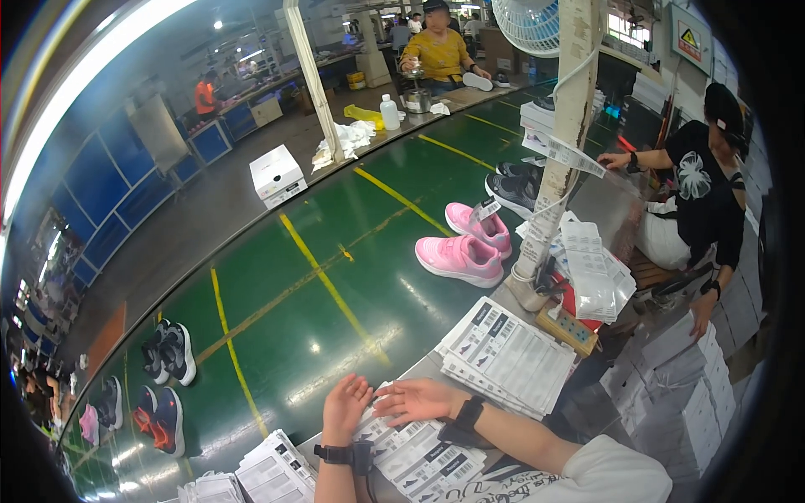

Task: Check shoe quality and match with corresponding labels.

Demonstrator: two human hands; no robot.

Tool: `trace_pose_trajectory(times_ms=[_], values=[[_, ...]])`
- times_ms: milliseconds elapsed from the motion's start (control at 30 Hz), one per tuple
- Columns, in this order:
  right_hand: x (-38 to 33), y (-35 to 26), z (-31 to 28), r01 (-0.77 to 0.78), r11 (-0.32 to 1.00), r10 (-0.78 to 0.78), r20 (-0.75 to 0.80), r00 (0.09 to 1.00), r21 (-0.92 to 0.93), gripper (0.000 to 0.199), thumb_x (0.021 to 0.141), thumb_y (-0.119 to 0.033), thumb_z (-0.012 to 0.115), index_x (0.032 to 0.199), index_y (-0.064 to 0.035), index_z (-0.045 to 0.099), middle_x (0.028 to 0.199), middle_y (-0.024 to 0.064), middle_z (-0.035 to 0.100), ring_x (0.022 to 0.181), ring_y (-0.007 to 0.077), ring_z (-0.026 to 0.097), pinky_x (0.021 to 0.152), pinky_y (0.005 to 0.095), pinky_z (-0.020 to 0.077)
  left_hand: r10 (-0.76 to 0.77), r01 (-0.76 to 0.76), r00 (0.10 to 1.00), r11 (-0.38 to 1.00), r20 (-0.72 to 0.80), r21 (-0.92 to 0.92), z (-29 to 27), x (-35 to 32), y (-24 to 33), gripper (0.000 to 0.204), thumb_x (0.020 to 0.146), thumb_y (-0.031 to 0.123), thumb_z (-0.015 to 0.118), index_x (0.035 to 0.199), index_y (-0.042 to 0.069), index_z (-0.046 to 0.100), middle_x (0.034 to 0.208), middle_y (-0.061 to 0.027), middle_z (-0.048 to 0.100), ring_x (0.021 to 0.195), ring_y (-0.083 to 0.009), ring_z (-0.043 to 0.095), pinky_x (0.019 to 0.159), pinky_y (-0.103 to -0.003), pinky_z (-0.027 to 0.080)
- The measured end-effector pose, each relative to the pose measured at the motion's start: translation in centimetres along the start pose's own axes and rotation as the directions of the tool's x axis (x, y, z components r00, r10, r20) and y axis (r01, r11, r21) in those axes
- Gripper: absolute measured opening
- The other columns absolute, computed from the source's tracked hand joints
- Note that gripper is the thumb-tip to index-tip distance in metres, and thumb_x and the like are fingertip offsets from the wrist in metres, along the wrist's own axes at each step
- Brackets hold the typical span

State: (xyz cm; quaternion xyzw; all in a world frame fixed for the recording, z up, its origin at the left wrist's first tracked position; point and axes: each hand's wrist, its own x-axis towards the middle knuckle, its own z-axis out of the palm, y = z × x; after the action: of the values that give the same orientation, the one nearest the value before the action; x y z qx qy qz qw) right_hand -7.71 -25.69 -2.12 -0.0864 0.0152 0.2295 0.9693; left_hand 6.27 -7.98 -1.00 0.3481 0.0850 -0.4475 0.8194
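My left hand (346,407) is raised at the near edge of the bench, its fingers loosely bent and nothing visible in them. My right hand (417,400) reaches across toward it, palm turned up and fingers stretched out, also with nothing in it. The fingertips of the two hands come close together. Beneath them lie printed label sheets (423,461) with dark blocks and barcodes. A thick stack of similar sheets (507,352) lies just right of my right hand. Further stacks of folded white printed sheets (277,471) lie left of my left forearm.
Beyond my hands runs a green conveyor belt (285,335) with yellow lines. Pink sneakers (459,258) and dark sneakers (172,352) stand on it. A worn post (558,168) rises at the right. One co-worker (704,168) sits right beside white boxes; another (440,50) works across the belt.
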Motion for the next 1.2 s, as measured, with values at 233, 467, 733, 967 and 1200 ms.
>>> trace_pose_trajectory(times_ms=[233,467,733,967,1200], values=[[0.2,0.1,-0.4,0.005,1.000,-0.005,0.021,1.000,0.027,0.040,0.103,-0.027,0.044,0.131,0.0001,0.049,0.133,0.0224,0.053,0.135,0.0386,0.040,0.110,0.0528,0.0354,0.004,-0.003,1.000,0.999,-0.025,0.032,0.4,-0.2,0.1,0.026,0.092,0.014,0.057,0.112,-0.002,0.055,0.105,-0.0162,0.062,0.095,-0.0246,0.061,0.089,-0.041,0.051],[0.5,-0.1,-0.4,-0.003,1.000,0.003,0.023,1.000,0.016,0.038,0.102,-0.029,0.046,0.129,-0.0019,0.052,0.131,0.0210,0.055,0.134,0.0364,0.043,0.106,0.0516,0.0393,0.014,-0.013,0.999,1.000,-0.030,0.024,-0.4,0.5,0.4,0.025,0.092,0.015,0.059,0.113,0.000,0.057,0.104,-0.0135,0.062,0.095,-0.0237,0.062,0.089,-0.042,0.050],[3.0,0.1,-2.7,-0.008,0.991,0.010,0.015,1.000,-0.135,0.039,0.096,-0.039,0.056,0.122,-0.0107,0.053,0.118,0.0084,0.064,0.108,0.0273,0.061,0.081,0.0489,0.0468,-0.091,0.080,0.995,0.979,0.050,0.186,-3.0,1.2,1.5,0.028,0.094,0.024,0.053,0.113,0.004,0.060,0.108,-0.0098,0.062,0.109,-0.0289,0.059,0.094,-0.044,0.048],[3.2,0.7,-0.4,0.045,0.982,-0.058,-0.069,0.996,-0.182,0.035,0.094,-0.032,0.055,0.114,-0.0036,0.062,0.116,0.0206,0.064,0.108,0.0367,0.060,0.084,0.0498,0.0481,-0.004,-0.016,0.997,0.957,0.071,0.290,-4.7,2.9,2.3,0.029,0.094,0.021,0.053,0.115,0.002,0.058,0.117,-0.0113,0.059,0.115,-0.0264,0.053,0.101,-0.041,0.041],[2.3,0.0,-1.0,0.049,0.990,-0.050,-0.004,0.999,-0.133,0.030,0.093,-0.029,0.058,0.112,-0.0056,0.062,0.115,0.0186,0.064,0.107,0.0365,0.060,0.082,0.0489,0.0481,-0.036,0.008,0.995,0.957,0.094,0.289,-4.9,3.3,2.3,0.029,0.095,0.020,0.050,0.117,0.002,0.058,0.125,-0.0180,0.053,0.117,-0.0299,0.049,0.098,-0.048,0.042]])
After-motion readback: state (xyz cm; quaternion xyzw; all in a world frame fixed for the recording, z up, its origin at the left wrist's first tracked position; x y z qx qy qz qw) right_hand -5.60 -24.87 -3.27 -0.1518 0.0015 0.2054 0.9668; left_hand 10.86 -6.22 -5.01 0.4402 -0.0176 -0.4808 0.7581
